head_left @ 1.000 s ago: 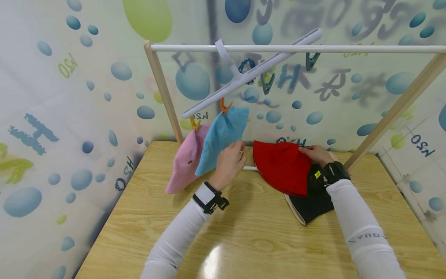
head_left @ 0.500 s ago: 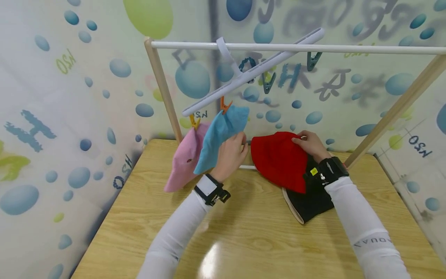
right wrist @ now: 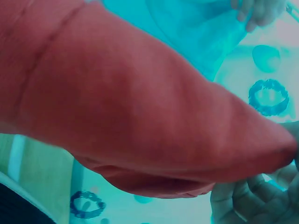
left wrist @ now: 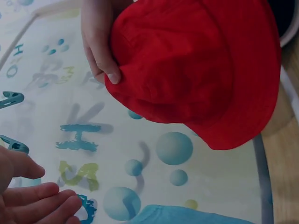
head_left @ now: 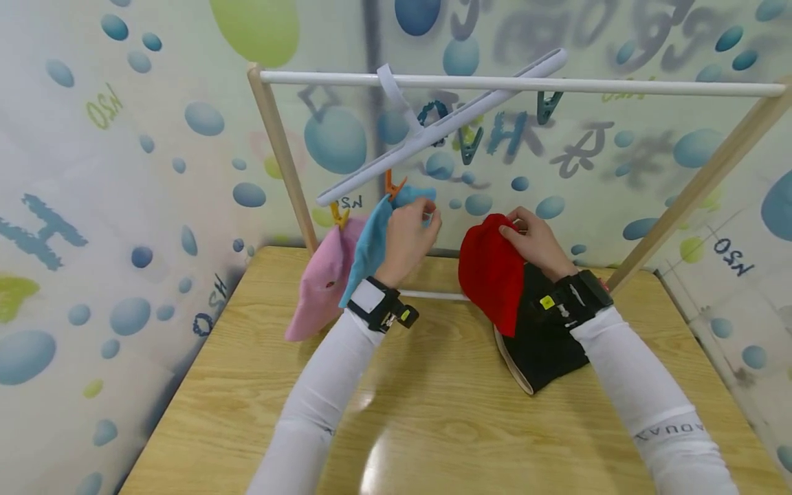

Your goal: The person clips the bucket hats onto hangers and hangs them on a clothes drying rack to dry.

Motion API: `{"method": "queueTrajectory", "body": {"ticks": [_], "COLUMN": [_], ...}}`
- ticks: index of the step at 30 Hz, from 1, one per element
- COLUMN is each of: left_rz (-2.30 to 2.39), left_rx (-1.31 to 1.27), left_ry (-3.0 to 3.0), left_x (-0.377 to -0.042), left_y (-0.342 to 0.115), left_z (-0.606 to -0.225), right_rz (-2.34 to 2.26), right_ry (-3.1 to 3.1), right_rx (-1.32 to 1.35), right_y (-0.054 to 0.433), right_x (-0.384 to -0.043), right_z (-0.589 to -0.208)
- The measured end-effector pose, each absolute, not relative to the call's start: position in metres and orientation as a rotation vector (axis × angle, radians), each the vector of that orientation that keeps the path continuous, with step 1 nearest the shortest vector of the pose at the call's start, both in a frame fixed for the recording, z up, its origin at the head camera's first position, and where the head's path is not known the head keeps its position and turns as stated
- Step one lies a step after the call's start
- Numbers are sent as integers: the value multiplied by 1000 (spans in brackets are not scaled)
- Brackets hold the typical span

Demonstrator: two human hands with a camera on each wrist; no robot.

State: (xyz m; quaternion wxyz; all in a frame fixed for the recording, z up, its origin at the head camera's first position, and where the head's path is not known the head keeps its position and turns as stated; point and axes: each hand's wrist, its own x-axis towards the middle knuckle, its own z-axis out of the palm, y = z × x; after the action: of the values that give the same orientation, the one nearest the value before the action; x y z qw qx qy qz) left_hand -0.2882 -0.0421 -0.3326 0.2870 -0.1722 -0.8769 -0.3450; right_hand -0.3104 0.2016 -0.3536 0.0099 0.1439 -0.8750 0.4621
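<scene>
Head view: a person in white sleeves works over a wooden table [head_left: 445,419]. Right of centre, the right hand [head_left: 537,240] pinches the top edge of a red hat [head_left: 493,275] between thumb and fingers; the hat hangs in front of part of a black hat [head_left: 551,350]. At the centre, the left hand [head_left: 408,237] is loosely bent and holds nothing, in front of a blue hat [head_left: 369,251]; I cannot tell whether they touch. An orange clip [head_left: 393,188] grips the blue hat, a yellow clip [head_left: 339,217] a pink hat [head_left: 318,289] to its left. Above, a white hanger [head_left: 427,137] slants across a white bar [head_left: 619,86].

Left wrist view: the red hat fills the upper right, the right hand's fingers on its left edge. At lower left, the left hand's fingers are relaxed, near a green clip [left wrist: 14,143].

Right wrist view: the red hat, blurred, stretches across the frame; the right hand's fingers bend around its tip at lower right. The left hand shows at upper right, beside the blue hat.
</scene>
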Motion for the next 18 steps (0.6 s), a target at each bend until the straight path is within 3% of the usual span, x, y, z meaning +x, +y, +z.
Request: {"method": "queueTrajectory", "body": {"ticks": [18], "left_rz": [-1652], "left_rx": [-427], "left_ry": [-2189], "left_x": [-312], "left_y": [-14], "left_z": [-291], "right_rz": [1452], "right_ry": [-2539], "right_rx": [552], "right_y": [168], "right_x": [-307], "right_z": [-325]}}
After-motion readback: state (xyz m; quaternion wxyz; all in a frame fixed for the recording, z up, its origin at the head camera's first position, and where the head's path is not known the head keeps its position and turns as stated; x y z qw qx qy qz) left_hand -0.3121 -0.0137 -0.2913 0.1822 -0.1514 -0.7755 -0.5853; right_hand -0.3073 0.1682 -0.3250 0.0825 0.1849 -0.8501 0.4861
